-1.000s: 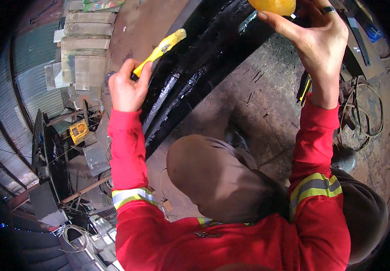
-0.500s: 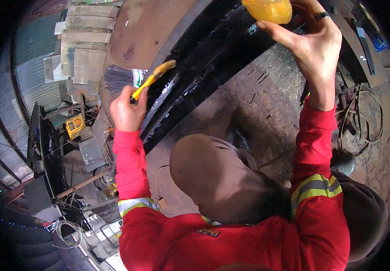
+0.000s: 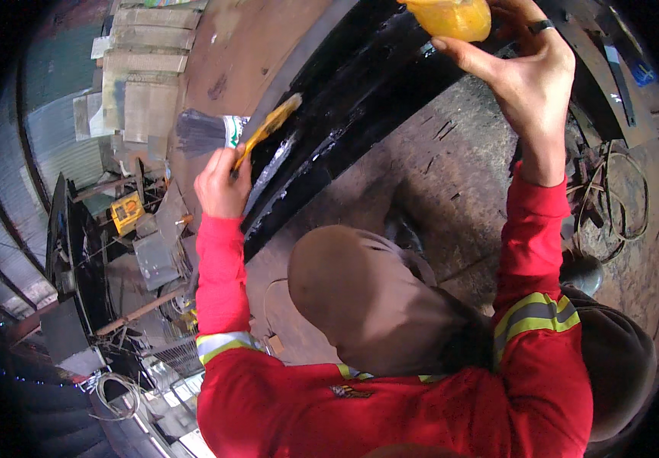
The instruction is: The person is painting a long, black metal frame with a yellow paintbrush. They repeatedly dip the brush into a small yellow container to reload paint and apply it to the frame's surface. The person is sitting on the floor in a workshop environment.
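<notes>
- Over the black beam [image 3: 360,114], holding a yellow brush-like tool [image 3: 272,126] in the left hand [image 3: 222,183], clamping the handle between thumb and fingers, pointing the tip up and rightward; risking dropping it by gripping too loosely. Not showing clearly whether touching the beam.
- Across the beam's upper stretch, gripping a yellow container [image 3: 455,17] in the right hand [image 3: 536,72], pressing with thumb and fingers; risking spilling by tilting or squeezing, if holding anything liquid.
- Just left of the tool, holding the left hand close to a grey bundle [image 3: 203,133] with a white band; risking knocking it by swinging wide.
- Beside the beam's near end, holding the red sleeve [image 3: 219,259] close; risking smearing it by brushing the glossy surface, if meeting wet coating.
- Lower down, bending a knee [image 3: 337,282]; risking losing balance by overreaching.
- Far right, crouching near a looped cable [image 3: 645,202]; risking tripping by stepping carelessly.
</notes>
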`<state>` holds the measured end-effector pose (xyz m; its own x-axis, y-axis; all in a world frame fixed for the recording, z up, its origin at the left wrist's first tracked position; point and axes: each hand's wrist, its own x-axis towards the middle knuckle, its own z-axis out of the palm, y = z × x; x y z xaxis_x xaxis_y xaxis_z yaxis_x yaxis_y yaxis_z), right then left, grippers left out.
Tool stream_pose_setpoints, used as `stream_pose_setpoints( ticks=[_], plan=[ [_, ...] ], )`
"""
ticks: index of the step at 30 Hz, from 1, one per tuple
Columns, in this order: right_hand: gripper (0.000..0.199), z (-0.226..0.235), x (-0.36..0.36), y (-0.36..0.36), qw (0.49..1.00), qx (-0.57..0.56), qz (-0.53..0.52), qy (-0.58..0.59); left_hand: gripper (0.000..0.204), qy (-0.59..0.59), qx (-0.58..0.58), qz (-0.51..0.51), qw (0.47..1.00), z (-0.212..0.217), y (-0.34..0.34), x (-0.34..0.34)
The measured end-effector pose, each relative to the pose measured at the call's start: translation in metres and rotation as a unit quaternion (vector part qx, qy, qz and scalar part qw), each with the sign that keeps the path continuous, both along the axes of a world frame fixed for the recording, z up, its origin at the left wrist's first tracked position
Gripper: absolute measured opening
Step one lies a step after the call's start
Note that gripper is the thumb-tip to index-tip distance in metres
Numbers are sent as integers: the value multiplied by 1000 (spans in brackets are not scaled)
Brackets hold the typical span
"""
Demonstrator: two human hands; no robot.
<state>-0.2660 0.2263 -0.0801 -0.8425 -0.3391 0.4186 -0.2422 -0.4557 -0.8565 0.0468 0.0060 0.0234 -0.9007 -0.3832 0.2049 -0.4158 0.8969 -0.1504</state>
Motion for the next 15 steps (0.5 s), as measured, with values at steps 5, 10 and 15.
stream_pose_setpoints(
  ticks=[5,10,15],
  plan=[
    [59,-8,-4,-1,1000,-10,12,-23,17,78,63,-45,994,2,18,-19],
    [59,-2,-4,5,999,-2,-5,-35,18,29,16,-109,994,6,18,-86],
    [57,14,-6,16,997,65,-31,-9,19,-21,-14,-123,992,14,-5,-106]
  ],
)
